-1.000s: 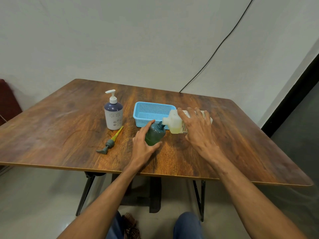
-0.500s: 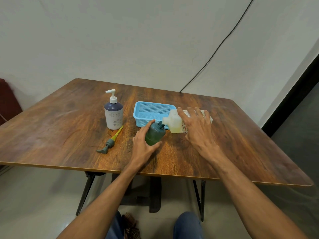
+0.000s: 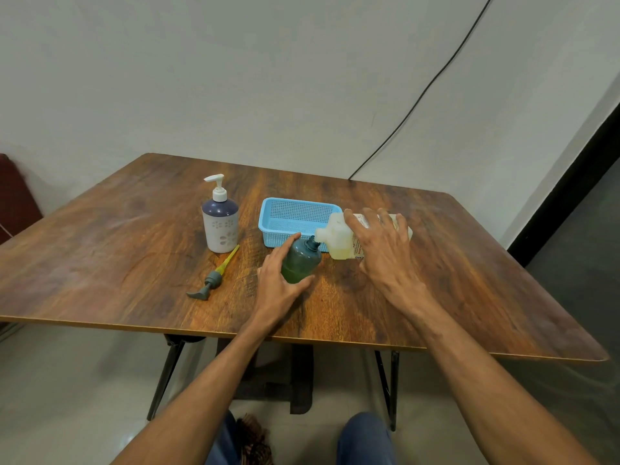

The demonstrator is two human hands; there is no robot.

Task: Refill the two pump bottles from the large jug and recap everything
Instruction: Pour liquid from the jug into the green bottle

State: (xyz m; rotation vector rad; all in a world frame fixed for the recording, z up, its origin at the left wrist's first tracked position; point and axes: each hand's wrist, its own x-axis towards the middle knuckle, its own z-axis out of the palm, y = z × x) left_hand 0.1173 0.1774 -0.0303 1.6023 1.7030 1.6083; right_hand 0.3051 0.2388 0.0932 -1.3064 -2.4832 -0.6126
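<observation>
- Mid-pour, judging by the pose: the jug (image 3: 339,239) is tipped on its side, spout down at the neck of the green bottle (image 3: 299,263), centre of the table (image 3: 100,256).
- Right hand (image 3: 385,250) is clamped over the jug's body from above, fingers spread across the label. Pale yellow liquid pools at the spout end; the stream itself is too small to see.
- Left hand (image 3: 278,280) wraps the green bottle, thumb at 5 o'clock of it, fingers round the far side, steadying it. The bottle leans slightly toward the jug.
- Green bottle's pump (image 3: 214,278) lies loose on the table at 9 o'clock of that bottle, well apart, tube pointing at the white bottle.
- White bottle (image 3: 220,226) with purple shoulder stands upright at 10 o'clock of the green one, pump screwed on. Cannot tell whether it is already refilled.
- Left to do, as I read it: finish this fill, refit the loose pump, cap the jug (no cap seen), maybe handle the white bottle.
- Blue basket (image 3: 285,216) sits just behind the green bottle at 12 o'clock, looks empty.
- Surface: dark wood-grain top on folding metal legs.
- Room: plain pale wall, black cable (image 3: 436,78) running up at 1 o'clock, grey floor, dark doorway at 3 o'clock.
</observation>
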